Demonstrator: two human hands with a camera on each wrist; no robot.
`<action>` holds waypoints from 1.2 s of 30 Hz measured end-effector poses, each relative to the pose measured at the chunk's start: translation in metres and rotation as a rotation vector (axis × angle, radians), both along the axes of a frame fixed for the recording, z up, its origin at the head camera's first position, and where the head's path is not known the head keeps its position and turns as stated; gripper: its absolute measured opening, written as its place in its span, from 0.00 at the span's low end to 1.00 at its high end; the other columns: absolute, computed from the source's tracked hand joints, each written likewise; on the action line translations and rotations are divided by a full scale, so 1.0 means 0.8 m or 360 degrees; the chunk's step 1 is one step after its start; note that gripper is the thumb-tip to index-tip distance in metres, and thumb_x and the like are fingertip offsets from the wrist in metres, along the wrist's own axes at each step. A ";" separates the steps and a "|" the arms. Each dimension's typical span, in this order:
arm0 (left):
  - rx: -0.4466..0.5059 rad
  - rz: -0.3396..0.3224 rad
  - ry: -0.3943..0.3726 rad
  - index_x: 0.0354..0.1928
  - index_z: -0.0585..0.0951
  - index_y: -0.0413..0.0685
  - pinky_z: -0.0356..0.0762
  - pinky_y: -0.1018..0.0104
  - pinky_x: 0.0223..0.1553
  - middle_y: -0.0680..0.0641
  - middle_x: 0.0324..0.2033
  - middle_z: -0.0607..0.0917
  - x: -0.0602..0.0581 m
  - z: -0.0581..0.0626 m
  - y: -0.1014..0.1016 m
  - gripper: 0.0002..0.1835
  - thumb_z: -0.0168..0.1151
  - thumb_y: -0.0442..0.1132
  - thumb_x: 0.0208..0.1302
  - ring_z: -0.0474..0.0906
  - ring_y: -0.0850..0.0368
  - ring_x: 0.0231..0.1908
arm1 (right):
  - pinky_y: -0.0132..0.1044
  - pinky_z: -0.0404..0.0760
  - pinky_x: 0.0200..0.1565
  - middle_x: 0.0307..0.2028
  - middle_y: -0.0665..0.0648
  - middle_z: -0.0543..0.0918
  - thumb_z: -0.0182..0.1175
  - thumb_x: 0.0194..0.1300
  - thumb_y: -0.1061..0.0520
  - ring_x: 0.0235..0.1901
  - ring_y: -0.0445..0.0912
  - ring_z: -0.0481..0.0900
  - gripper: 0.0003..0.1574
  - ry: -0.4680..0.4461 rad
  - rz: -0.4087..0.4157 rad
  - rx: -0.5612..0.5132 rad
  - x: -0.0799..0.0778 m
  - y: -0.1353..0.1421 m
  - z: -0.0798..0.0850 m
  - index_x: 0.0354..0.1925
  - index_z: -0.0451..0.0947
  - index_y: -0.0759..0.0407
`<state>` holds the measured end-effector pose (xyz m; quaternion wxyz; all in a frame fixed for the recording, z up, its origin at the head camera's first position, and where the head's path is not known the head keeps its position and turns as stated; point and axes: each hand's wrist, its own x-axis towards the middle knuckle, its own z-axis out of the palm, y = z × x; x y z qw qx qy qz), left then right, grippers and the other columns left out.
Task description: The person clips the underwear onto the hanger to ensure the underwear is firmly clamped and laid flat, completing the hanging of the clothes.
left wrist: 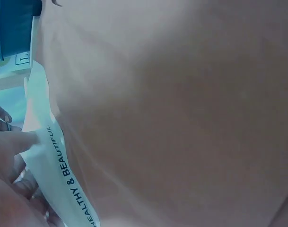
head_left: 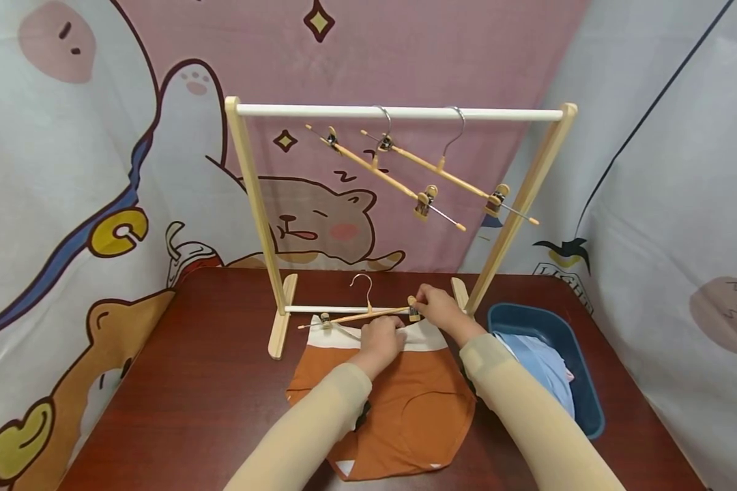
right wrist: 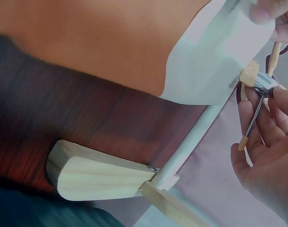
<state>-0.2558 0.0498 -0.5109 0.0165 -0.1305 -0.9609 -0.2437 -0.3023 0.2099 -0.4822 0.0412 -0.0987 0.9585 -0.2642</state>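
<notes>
Orange briefs (head_left: 405, 402) with a white waistband (head_left: 426, 337) lie spread in front of me. In the left wrist view the waistband (left wrist: 54, 161) carries the print "HEALTHY & BEAUTIFUL". My left hand (head_left: 382, 339) pinches the band near its middle, thumb on the front and fingers behind. A wooden clip hanger (head_left: 359, 316) with a metal hook extends along the band's top. My right hand (head_left: 440, 308) pinches the hanger's right clip (right wrist: 250, 74), which sits beside the band's corner in the right wrist view. The left clip (head_left: 325, 320) overlaps the band's other corner.
A wooden rack (head_left: 250, 198) with a white top rail (head_left: 319, 111) stands at the back of the dark red table (head_left: 178, 382). Two more clip hangers (head_left: 381, 174) hang from it. On the right, a blue basin (head_left: 591, 402) contains light blue cloth (head_left: 543, 365).
</notes>
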 end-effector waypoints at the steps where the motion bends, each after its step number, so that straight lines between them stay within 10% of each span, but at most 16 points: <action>1: 0.0018 -0.0009 0.0027 0.35 0.85 0.56 0.73 0.57 0.37 0.55 0.32 0.86 -0.001 0.000 0.000 0.05 0.62 0.44 0.61 0.82 0.54 0.35 | 0.35 0.68 0.27 0.26 0.54 0.77 0.58 0.67 0.56 0.24 0.45 0.70 0.08 -0.0003 0.0001 -0.0011 0.000 0.000 -0.001 0.33 0.70 0.57; 14: 0.0079 -0.0166 0.0200 0.42 0.86 0.58 0.76 0.58 0.38 0.56 0.39 0.87 -0.002 -0.004 -0.004 0.08 0.61 0.40 0.63 0.83 0.56 0.40 | 0.43 0.80 0.39 0.42 0.64 0.84 0.58 0.66 0.58 0.43 0.55 0.81 0.22 -0.0034 0.0001 -0.0169 -0.002 0.002 0.001 0.56 0.74 0.66; 27: 0.0116 -0.0220 0.0174 0.44 0.84 0.55 0.78 0.60 0.43 0.55 0.40 0.87 -0.003 -0.008 -0.001 0.09 0.57 0.38 0.66 0.83 0.57 0.41 | 0.32 0.70 0.31 0.31 0.54 0.78 0.65 0.52 0.61 0.32 0.45 0.73 0.18 -0.0245 -0.0087 -0.0432 -0.001 0.001 0.006 0.42 0.74 0.64; 36: 0.0021 -0.0248 0.0192 0.46 0.85 0.58 0.78 0.61 0.44 0.58 0.43 0.86 -0.003 -0.009 -0.001 0.13 0.55 0.36 0.67 0.82 0.59 0.44 | 0.34 0.74 0.35 0.33 0.57 0.82 0.67 0.55 0.58 0.35 0.46 0.77 0.14 -0.0213 0.0128 -0.0300 -0.007 0.007 0.015 0.38 0.78 0.65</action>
